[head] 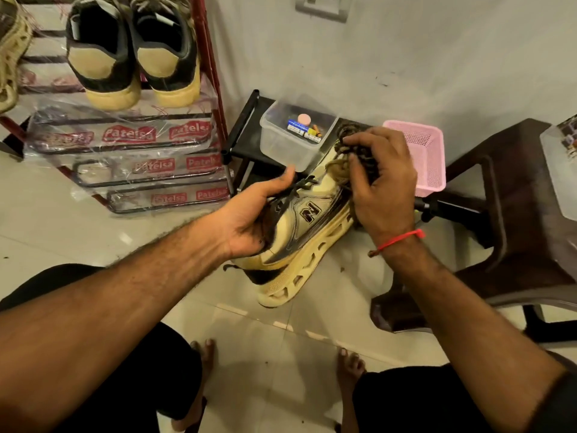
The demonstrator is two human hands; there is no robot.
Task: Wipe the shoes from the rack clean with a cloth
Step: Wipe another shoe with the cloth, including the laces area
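A cream sneaker [299, 245] with dark trim and an N logo is held above the floor, its sole facing right and down. My left hand [253, 220] grips its upper around the laces. My right hand [381, 182] clutches a dark, crumpled cloth [352, 142] and presses it on the far end of the shoe. A pair of dark sneakers [131, 54] with tan heels stands on the red shoe rack [209, 54] at the upper left.
A clear plastic box [290, 142] with small items sits on a black stand by the wall. A pink basket [427, 154] is beside it. A brown plastic chair [512, 232] stands at right. Plastic-wrapped lower rack shelves [150, 170] are at left. My bare feet rest on the tiled floor.
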